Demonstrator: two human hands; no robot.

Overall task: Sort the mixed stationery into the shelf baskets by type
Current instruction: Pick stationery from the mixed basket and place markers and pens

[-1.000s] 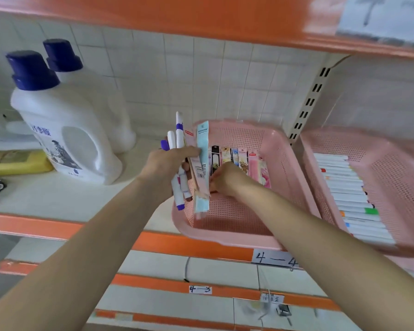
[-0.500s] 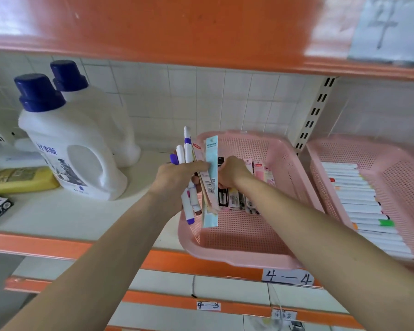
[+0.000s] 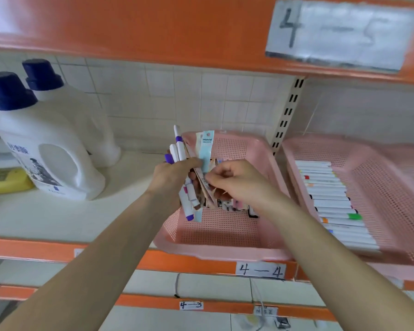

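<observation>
Head view: left hand [image 3: 175, 177] grips a mixed bundle of purple-capped markers [image 3: 179, 151] and flat packets [image 3: 207, 149], held over the left side of the pink basket [image 3: 225, 249] on the shelf [image 3: 58, 211]. Right hand [image 3: 237, 180] has its fingers curled, pinching one packet in the bundle. Step looks like packet sorting, since a packet row [image 3: 227, 205] already lies in this basket. Next move likely: pull the packet free without dragging the markers and lay it beside the row. Markers probably go to the second basket [image 3: 392, 182].

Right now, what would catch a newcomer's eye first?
Over the middle pink basket, the left hand grips a bundle of pens and packets while the right hand pinches one packet. The right basket holds a row of white markers; two white bottles stand left.
</observation>
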